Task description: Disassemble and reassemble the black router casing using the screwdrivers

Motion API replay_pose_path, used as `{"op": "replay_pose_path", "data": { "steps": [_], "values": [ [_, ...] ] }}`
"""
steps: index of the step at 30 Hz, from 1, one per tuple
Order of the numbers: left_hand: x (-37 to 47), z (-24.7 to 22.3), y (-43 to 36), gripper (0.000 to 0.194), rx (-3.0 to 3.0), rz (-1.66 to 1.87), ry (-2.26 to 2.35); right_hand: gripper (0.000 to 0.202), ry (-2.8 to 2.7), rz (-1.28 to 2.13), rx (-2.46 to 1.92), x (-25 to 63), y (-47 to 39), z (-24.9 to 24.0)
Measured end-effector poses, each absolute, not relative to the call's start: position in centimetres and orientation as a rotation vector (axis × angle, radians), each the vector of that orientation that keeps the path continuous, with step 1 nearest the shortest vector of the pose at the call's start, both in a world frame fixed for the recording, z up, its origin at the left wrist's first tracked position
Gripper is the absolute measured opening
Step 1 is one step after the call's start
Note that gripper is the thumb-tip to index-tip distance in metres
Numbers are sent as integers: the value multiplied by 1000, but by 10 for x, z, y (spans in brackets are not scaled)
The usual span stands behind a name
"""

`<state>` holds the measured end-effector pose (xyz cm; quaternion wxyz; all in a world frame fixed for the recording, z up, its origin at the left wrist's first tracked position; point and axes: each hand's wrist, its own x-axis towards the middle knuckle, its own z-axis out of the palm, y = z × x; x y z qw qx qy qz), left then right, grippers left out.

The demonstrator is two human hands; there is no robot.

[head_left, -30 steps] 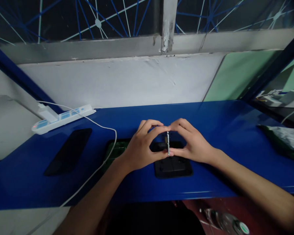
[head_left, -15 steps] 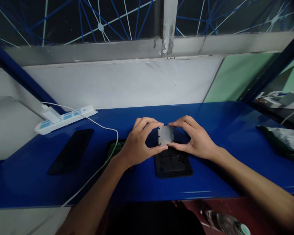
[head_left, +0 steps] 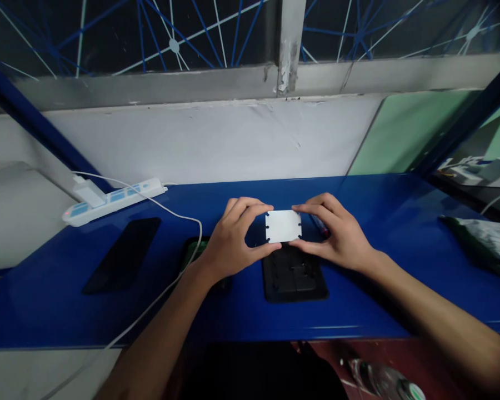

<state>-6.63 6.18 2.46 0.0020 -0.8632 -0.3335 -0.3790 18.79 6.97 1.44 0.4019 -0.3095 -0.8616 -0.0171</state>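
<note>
Between my two hands is a small pale rectangular plate (head_left: 283, 226) with dark notches along its left and right edges. My left hand (head_left: 235, 239) pinches its left side, fingertips on the top edge and thumb at the bottom. On the other side my right hand (head_left: 337, 232) grips it the same way. Just below the plate, a black rectangular tray-like piece (head_left: 295, 280) with raised details lies on the blue table (head_left: 241, 316). A pen-like object (head_left: 320, 226) shows partly behind my right fingers. A dark-rimmed green item (head_left: 189, 250) is half hidden by my left wrist.
A black phone-like slab (head_left: 123, 255) lies at the left. Behind it stands a white power strip (head_left: 116, 201) with a plug, and a white cable (head_left: 200, 233) runs across my left forearm. A plastic packet (head_left: 483, 239) rests at the right. Below the table edge is a clear bottle (head_left: 383, 380).
The plate has tilted to face me more, so it looks wider and much brighter. My right hand has shifted slightly right, and the pen-like object now shows behind it.
</note>
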Motion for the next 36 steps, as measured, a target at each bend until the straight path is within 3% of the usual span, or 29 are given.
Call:
{"op": "replay_pose_path", "data": {
  "steps": [36],
  "values": [
    [-67, 21, 62, 51, -2736, -1019, -1051, 54, -2209, 8, -759, 186, 68, 14]
  ]
}}
